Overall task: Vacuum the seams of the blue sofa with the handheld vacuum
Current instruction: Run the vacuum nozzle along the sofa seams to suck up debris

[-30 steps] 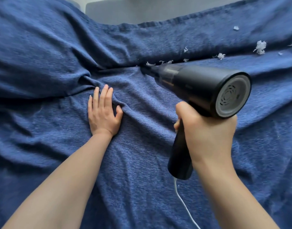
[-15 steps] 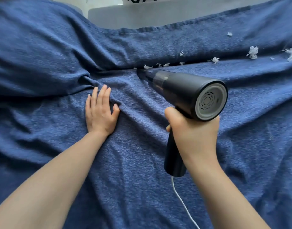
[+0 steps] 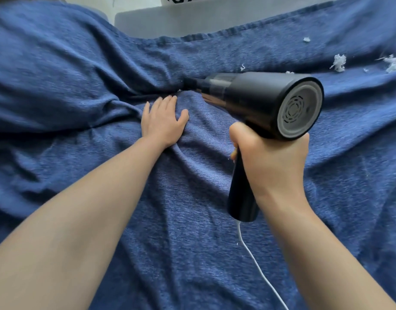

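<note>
A blue fabric cover [image 3: 192,231] drapes the sofa, wrinkled, with a deep seam [image 3: 147,92] running across between seat and back. My right hand [image 3: 273,162] grips the handle of the black handheld vacuum [image 3: 259,101]. Its narrow nozzle [image 3: 190,82] pokes into the seam near the middle. My left hand [image 3: 162,121] lies flat on the seat fabric, fingers straight, fingertips just below the nozzle tip. White fluff scraps [image 3: 339,62] lie along the seam at the right.
A white cord [image 3: 257,265] hangs from the vacuum's handle down over the seat. A grey surface [image 3: 192,21] shows behind the sofa back at the top. More white scraps [image 3: 394,63] sit at the far right edge.
The vacuum's nozzle has slid left along the seam, past the small scraps that lay in front of it. My left hand has moved up toward the seam, closer to the nozzle.
</note>
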{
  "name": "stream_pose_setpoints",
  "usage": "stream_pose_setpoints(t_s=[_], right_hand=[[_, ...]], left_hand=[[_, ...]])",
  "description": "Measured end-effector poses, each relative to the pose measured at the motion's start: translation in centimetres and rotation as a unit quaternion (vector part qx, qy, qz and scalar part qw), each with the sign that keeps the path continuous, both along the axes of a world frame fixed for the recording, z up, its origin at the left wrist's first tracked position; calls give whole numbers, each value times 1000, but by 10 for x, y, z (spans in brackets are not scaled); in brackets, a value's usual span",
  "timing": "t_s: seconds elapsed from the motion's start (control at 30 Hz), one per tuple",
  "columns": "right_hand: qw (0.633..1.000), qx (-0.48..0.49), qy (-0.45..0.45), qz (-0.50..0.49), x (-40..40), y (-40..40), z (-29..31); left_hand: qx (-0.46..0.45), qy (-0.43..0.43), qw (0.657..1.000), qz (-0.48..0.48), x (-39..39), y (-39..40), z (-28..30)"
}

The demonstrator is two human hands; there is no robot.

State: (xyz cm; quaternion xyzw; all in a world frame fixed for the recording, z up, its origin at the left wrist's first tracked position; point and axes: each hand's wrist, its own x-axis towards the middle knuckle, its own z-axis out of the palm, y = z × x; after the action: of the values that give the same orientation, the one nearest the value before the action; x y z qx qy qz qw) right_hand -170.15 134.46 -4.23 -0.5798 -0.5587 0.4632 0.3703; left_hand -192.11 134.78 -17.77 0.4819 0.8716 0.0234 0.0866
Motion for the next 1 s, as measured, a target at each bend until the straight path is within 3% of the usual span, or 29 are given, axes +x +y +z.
stream_pose_setpoints(t_s=[0.27, 0.6, 0.8, 1.0], right_hand=[[999, -34, 4, -5, -13, -1, -2], [998, -68, -5, 0, -13, 5, 3], [986, -61, -109, 110, -10, 63, 36], [972, -57, -135, 185, -25, 89, 61]], left_hand=[[139, 42, 989, -22, 9, -25, -10], [179, 69, 981, -21, 11, -26, -16], [170, 73, 983, -24, 9, -25, -16], [174, 68, 982, -23, 8, -22, -20]])
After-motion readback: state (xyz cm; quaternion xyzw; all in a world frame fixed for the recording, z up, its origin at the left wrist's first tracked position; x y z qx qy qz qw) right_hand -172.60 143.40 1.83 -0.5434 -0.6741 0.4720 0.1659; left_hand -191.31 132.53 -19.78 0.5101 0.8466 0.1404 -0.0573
